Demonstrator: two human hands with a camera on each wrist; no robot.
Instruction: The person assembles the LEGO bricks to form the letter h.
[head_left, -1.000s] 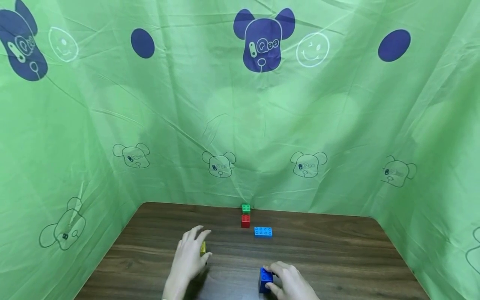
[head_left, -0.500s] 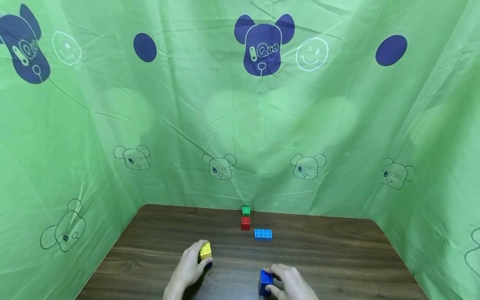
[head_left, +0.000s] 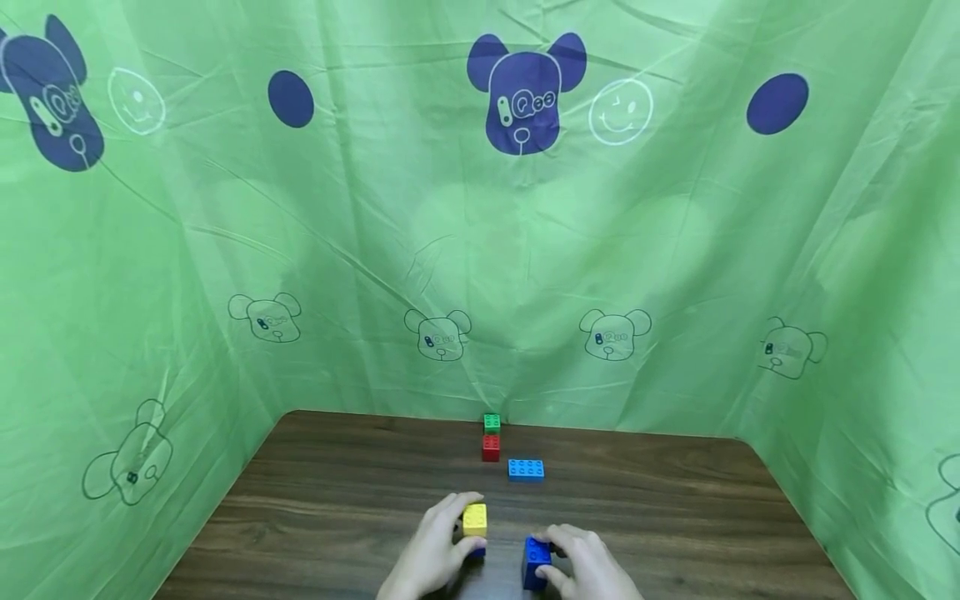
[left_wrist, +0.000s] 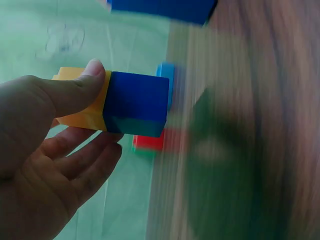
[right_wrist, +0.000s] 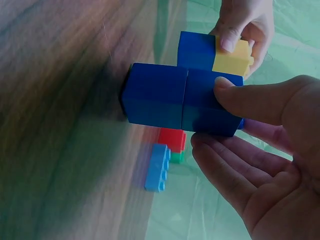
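Note:
My left hand (head_left: 433,550) pinches a two-brick stack between thumb and fingers. On top is a yellow brick (head_left: 475,520), and under it a dark blue brick (left_wrist: 136,102). In the left wrist view the stack is upright and raised over the table, its shadow apart from it. Just to the right, my right hand (head_left: 588,565) grips a stack of two dark blue bricks (head_left: 536,562). Its thumb and fingers lie on the upper blue brick (right_wrist: 207,107), above the lower blue brick (right_wrist: 155,95). A narrow gap separates the two stacks in the head view.
Farther back on the wooden table (head_left: 660,492) lies a light blue eight-stud brick (head_left: 526,471). A red brick (head_left: 491,448) and a green brick (head_left: 491,423) stand in line behind it, near the back edge. Green printed cloth (head_left: 525,242) encloses the table at the back and sides.
My left hand has closed on the yellow-topped stack, lifted it and carried it right, towards the blue stack. The right hand keeps its grip in nearly the same place.

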